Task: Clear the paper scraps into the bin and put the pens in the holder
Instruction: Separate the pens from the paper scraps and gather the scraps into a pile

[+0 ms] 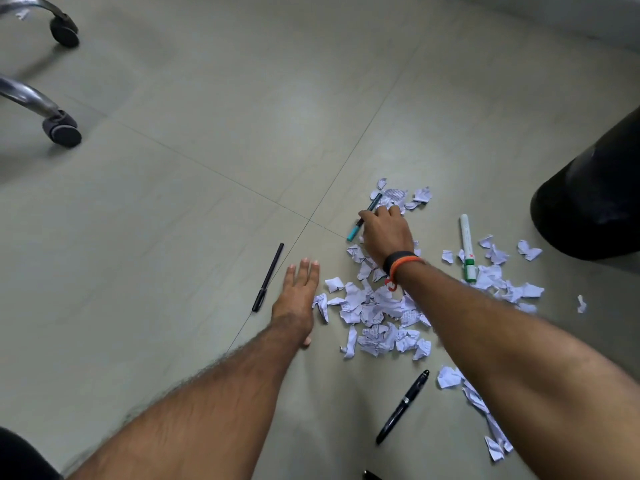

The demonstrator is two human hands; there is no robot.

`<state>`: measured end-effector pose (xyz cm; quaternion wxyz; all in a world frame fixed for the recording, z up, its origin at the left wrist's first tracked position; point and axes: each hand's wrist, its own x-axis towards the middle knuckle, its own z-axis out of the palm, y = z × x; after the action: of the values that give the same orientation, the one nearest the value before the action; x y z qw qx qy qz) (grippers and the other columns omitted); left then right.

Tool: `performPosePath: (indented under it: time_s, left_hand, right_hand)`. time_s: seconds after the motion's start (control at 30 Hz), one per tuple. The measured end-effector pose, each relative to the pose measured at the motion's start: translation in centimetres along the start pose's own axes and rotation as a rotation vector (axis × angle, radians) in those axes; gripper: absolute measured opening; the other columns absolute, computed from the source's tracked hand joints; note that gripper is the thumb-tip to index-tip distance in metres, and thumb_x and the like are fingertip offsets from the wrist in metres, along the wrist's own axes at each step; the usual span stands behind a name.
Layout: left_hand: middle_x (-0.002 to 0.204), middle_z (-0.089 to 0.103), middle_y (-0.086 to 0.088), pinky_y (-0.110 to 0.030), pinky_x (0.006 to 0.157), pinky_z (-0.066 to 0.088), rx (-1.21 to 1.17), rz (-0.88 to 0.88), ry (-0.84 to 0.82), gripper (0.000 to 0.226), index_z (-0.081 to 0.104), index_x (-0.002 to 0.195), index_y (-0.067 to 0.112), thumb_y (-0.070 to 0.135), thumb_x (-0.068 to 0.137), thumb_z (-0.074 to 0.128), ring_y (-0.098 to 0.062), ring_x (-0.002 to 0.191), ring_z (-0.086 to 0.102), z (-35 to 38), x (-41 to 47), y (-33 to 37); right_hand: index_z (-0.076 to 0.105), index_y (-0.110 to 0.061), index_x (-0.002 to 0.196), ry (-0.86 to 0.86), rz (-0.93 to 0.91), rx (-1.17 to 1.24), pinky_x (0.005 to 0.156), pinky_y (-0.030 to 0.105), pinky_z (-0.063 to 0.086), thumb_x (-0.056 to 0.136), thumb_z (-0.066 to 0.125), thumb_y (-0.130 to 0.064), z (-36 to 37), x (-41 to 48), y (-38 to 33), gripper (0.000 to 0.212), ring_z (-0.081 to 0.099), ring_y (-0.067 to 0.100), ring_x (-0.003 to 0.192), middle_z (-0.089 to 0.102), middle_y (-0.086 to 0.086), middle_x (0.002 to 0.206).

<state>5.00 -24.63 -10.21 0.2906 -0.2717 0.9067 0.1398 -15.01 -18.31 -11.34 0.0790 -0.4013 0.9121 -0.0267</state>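
Note:
Torn white paper scraps [377, 317] lie strewn over the tiled floor. My right hand [386, 233], with black and orange wristbands, rests over a teal pen [367, 211] at the far end of the pile, fingers curled around it. My left hand [299, 292] lies flat on the floor with fingers extended, at the pile's left edge, holding nothing. A thin black pen [268, 277] lies just left of that hand. A white marker with a green cap [467, 249] lies among scraps on the right. A glossy black pen [403, 405] lies near me.
A black bin [595, 195] stands at the right edge. Two chrome chair legs with castors [62, 128] are at the far left. Another dark object [370, 475] peeks in at the bottom edge. No pen holder is in view.

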Motion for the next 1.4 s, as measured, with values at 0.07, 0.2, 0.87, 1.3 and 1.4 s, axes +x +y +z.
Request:
performPosePath:
  time_s: [0.07, 0.2, 0.87, 1.3, 1.4]
  left_hand:
    - [0.158, -0.029, -0.002, -0.028, 0.118, 0.014, -0.016, -0.002, 0.006, 0.148, -0.028, 0.147, 0.015, 0.024, 0.06, 0.091, -0.025, 0.147, -0.021, 0.1, 0.1, -0.1]
    - [0.158, -0.027, -0.001, -0.027, 0.118, 0.016, -0.015, 0.015, 0.008, 0.147, -0.027, 0.148, 0.015, 0.025, 0.06, 0.091, -0.025, 0.148, -0.02, 0.4, 0.3, -0.2]
    - [0.158, -0.028, 0.002, -0.026, 0.117, 0.018, -0.023, 0.014, 0.008, 0.151, -0.028, 0.147, 0.019, 0.029, 0.056, 0.092, -0.024, 0.147, -0.022, 0.7, 0.7, -0.7]
    - [0.159, -0.026, 0.001, -0.026, 0.117, 0.024, -0.014, -0.011, 0.027, 0.151, -0.027, 0.148, 0.018, 0.028, 0.056, 0.092, -0.025, 0.148, -0.02, 0.8, 0.5, -0.2]
    - [0.159, -0.026, -0.001, -0.026, 0.118, 0.023, 0.013, -0.007, 0.034, 0.15, -0.027, 0.147, 0.016, 0.029, 0.057, 0.092, -0.025, 0.148, -0.019, 0.6, 0.4, -0.1]
  right_hand:
    - [0.063, -0.014, 0.106, -0.009, 0.031, -0.013, 0.08, 0.041, 0.042, 0.095, 0.043, -0.022, -0.1, 1.0, -0.9, 0.024, 0.049, 0.037, 0.107, 0.068, 0.013, 0.104]
    - [0.06, -0.005, 0.098, -0.068, 0.181, 0.134, 0.074, 0.037, 0.043, 0.091, 0.048, -0.014, -0.6, 2.7, -2.9, 0.016, 0.054, 0.038, 0.107, 0.066, 0.02, 0.102]
    - [0.058, -0.01, 0.106, 0.173, 0.179, 0.079, 0.084, 0.044, 0.04, 0.088, 0.049, -0.029, 0.0, 6.9, -1.5, 0.028, 0.048, 0.036, 0.11, 0.059, 0.016, 0.112]
    - [0.053, -0.021, 0.113, 0.227, 0.431, 0.294, 0.089, 0.046, 0.037, 0.078, 0.05, -0.044, -0.5, 4.2, 5.9, 0.042, 0.043, 0.032, 0.113, 0.048, 0.01, 0.119]
    - [0.054, -0.019, 0.12, 0.086, 0.381, 0.324, 0.093, 0.047, 0.041, 0.086, 0.047, -0.037, 0.1, 4.8, 6.2, 0.04, 0.043, 0.033, 0.118, 0.048, 0.013, 0.125]
